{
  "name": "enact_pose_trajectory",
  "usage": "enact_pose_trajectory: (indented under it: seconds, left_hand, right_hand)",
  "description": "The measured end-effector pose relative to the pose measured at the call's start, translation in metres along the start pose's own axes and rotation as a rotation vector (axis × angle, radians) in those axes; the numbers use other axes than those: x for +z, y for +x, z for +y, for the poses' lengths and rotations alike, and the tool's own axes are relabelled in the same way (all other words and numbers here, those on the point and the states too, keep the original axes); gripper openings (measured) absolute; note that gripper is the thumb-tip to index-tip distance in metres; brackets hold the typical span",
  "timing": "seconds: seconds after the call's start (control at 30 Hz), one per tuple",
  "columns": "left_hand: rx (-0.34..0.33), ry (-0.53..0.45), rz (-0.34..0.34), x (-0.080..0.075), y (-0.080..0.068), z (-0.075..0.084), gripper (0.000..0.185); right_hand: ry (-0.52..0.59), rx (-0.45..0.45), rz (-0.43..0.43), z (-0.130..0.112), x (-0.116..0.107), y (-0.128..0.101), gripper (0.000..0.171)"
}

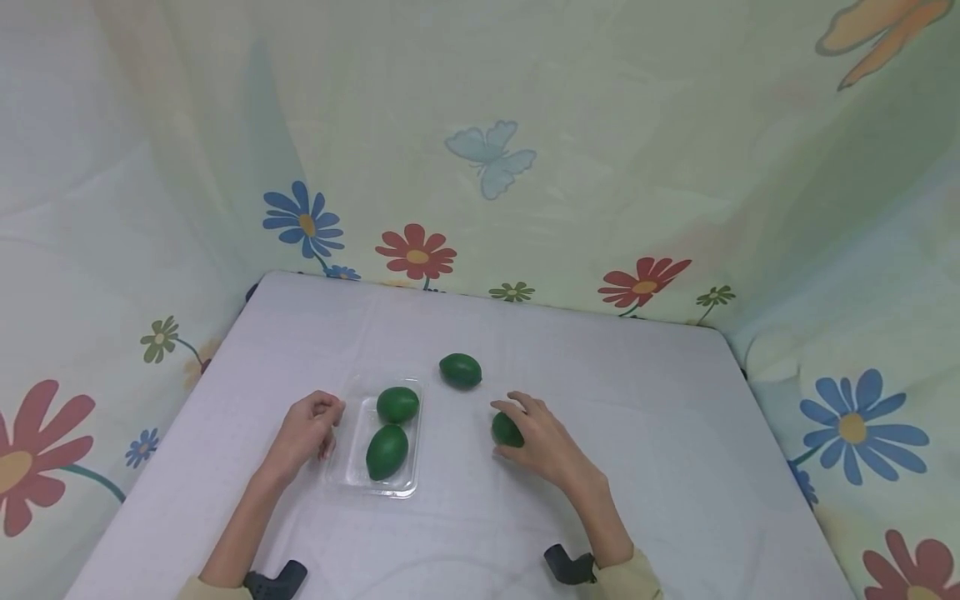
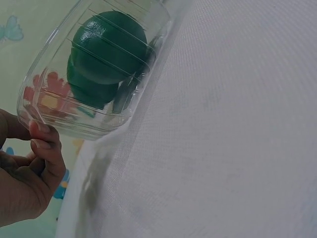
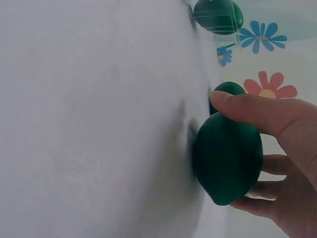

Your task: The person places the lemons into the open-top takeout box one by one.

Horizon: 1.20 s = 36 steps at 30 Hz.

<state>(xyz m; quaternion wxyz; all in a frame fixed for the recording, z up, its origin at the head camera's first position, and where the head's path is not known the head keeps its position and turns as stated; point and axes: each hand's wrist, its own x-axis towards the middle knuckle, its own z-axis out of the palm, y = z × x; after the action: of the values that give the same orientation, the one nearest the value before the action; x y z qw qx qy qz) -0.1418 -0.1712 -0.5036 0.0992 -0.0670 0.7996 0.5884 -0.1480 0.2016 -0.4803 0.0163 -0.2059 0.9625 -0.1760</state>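
Two green limes lie one behind the other in a clear plastic container. At the container's left side, my left hand pinches the rim between thumb and fingers, as the left wrist view shows. My right hand holds another lime, thumb on one side and fingers curled round the other. This lime is close over the table, partly covered by the hand in the head view. A further lime lies on the table behind, between the container and my right hand.
A white cloth covers the table. Behind and at both sides hangs a pale curtain printed with flowers and butterflies. Dark wrist mounts sit by both forearms.
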Motion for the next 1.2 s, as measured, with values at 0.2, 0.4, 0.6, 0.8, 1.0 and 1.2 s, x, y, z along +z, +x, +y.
enact_pose_trajectory:
  seconds: [0.2, 0.4, 0.6, 0.8, 1.0, 1.2]
  left_hand:
    - [0.004, -0.009, -0.003, 0.001, 0.000, 0.000, 0.035]
    - [0.011, -0.006, 0.001, 0.001, 0.000, -0.001, 0.034]
    - [0.009, -0.007, 0.000, 0.001, 0.000, -0.001, 0.034]
    - [0.003, -0.009, -0.003, 0.000, -0.001, 0.001, 0.035]
    - [0.003, -0.005, -0.001, -0.002, -0.002, 0.002, 0.034]
    - [0.005, -0.005, -0.006, -0.001, -0.003, 0.002, 0.035]
  right_hand:
    - [-0.021, 0.022, -0.007, 0.002, 0.004, -0.003, 0.057]
    - [-0.012, 0.031, -0.008, 0.004, 0.005, -0.005, 0.055]
    - [-0.005, 0.030, 0.000, 0.005, 0.007, -0.006, 0.055]
    - [-0.002, 0.021, 0.012, 0.001, 0.005, -0.006, 0.055]
    - [-0.017, -0.085, 0.069, -0.013, -0.006, -0.006, 0.057]
    - [-0.024, -0.180, 0.092, -0.035, -0.020, -0.003, 0.058]
